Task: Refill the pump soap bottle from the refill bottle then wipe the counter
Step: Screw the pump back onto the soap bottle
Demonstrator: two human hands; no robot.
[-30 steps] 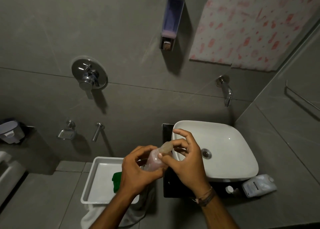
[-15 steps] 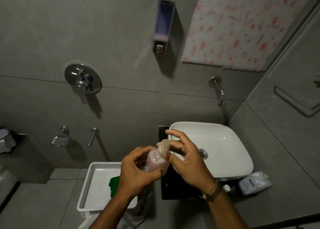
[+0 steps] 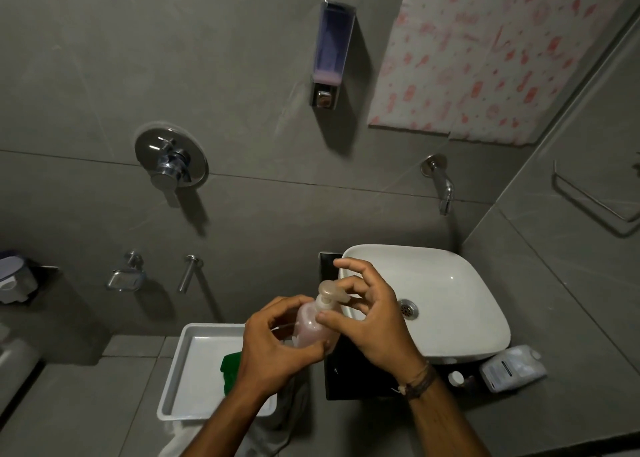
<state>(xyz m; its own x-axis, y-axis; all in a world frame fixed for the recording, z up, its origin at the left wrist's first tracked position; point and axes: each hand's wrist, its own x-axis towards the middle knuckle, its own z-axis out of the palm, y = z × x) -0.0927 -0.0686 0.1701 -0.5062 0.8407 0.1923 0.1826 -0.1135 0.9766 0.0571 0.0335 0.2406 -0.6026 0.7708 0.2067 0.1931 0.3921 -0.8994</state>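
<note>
I hold a small clear pump soap bottle [image 3: 311, 325] with pinkish liquid in the air, left of the white basin. My left hand [image 3: 273, 342] wraps around its body. My right hand [image 3: 370, 321] has thumb and fingers on the pump collar, with the beige pump head [image 3: 330, 288] sticking up between the fingers. The white refill bottle [image 3: 512, 370] lies on its side on the dark counter [image 3: 349, 380], right of the basin's front edge. A small white cap [image 3: 456, 377] sits beside it. A green cloth [image 3: 231, 370] lies in the white tray.
A white basin [image 3: 450, 304] sits on the counter under a wall spout [image 3: 441, 183]. A white tray [image 3: 194, 370] stands left of the counter on grey cloth. On the wall are a soap dispenser [image 3: 330, 55], a shower mixer [image 3: 171, 162] and a towel bar [image 3: 595, 200].
The bottle has come from tilted to nearly upright, and the pump head now shows fully above my right fingers. Both hands stayed on the bottle while the view drifted slightly.
</note>
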